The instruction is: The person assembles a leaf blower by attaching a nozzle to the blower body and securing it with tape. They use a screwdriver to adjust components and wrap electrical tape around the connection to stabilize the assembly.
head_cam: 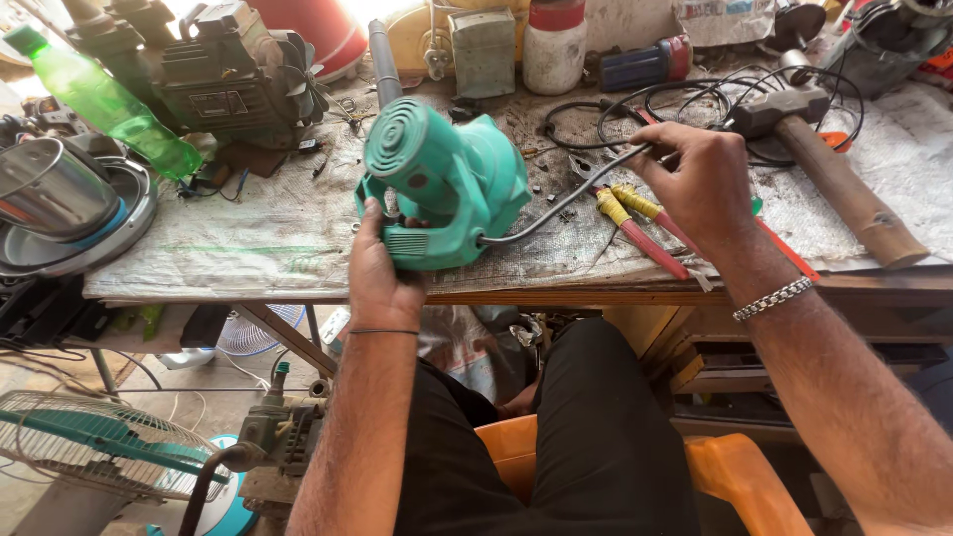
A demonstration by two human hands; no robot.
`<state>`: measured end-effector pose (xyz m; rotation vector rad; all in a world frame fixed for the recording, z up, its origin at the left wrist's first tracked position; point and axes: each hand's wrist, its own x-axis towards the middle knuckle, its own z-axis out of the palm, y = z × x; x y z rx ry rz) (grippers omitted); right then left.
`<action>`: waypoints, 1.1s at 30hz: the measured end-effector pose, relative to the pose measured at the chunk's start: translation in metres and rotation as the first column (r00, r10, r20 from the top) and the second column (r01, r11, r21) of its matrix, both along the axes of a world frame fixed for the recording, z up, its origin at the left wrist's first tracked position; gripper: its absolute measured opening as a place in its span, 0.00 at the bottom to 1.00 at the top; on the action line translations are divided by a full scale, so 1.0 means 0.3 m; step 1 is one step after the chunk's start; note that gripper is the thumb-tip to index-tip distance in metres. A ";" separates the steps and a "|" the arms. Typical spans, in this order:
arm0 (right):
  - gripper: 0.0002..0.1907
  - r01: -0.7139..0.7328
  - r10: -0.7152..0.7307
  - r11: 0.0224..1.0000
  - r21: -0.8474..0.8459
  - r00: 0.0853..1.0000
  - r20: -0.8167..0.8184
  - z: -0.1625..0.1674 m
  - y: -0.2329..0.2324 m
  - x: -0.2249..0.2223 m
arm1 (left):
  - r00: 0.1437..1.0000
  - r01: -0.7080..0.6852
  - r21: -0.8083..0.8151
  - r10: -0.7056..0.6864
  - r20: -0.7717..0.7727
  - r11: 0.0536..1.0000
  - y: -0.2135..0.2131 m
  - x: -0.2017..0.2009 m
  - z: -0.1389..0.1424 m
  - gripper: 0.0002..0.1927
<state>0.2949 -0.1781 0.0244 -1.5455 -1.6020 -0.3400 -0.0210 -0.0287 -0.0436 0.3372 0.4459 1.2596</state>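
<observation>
A teal electric blower point(452, 184) stands on the workbench point(248, 248), covered with a white woven sheet. My left hand point(382, 273) grips the blower's handle near the bench's front edge. A black power cord point(556, 213) runs from the blower's body to the right. My right hand point(700, 184) is closed around that cord, holding it just above the bench. The rest of the cord lies in loops point(655, 109) behind my right hand.
Pliers with yellow and red handles point(640, 223) lie under my right hand. A hammer point(834, 169) lies at right. A green bottle point(104, 99), a steel pot point(50, 189), a dark motor pump point(213, 74) and jars stand behind. A fan point(89, 442) sits on the floor.
</observation>
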 end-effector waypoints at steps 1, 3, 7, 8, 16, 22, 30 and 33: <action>0.11 -0.032 0.032 0.999 0.024 0.999 0.001 0.003 0.001 -0.013 | 1.000 0.000 0.000 0.000 0.013 1.000 0.007 -0.010 -0.004 0.12; 0.10 0.028 -0.025 0.999 -0.026 0.995 0.091 0.012 -0.003 -0.035 | 1.000 -0.001 0.024 0.000 0.014 1.000 0.012 -0.024 -0.009 0.12; 0.11 0.078 -0.066 0.962 -0.262 0.996 0.056 0.024 -0.003 -0.056 | 0.998 -0.029 0.017 0.030 -0.058 0.999 0.031 -0.046 0.014 0.11; 0.10 0.124 -0.100 0.943 -0.309 0.991 0.092 0.025 -0.005 -0.050 | 0.996 -0.041 0.002 0.041 -0.083 0.999 0.039 -0.045 0.022 0.10; 0.18 -0.095 0.172 0.840 -0.534 0.981 0.095 0.034 -0.064 0.110 | 0.975 -0.107 0.135 0.131 -0.177 0.985 0.153 -0.050 0.074 0.09; 0.14 0.182 -0.288 0.870 -0.459 0.942 -0.173 0.049 -0.016 0.227 | 0.947 -0.142 0.195 0.191 -0.257 0.970 0.120 -0.087 0.083 0.10; 0.13 0.194 -0.039 0.761 -0.620 0.966 0.254 0.072 0.214 0.170 | 0.212 -0.063 0.891 0.878 -0.429 0.450 -0.120 -0.060 0.107 0.19; 0.14 0.279 -0.067 0.717 -0.638 0.940 0.336 0.060 0.256 0.114 | 0.045 0.111 0.978 0.982 -0.182 0.176 -0.231 -0.011 0.087 0.16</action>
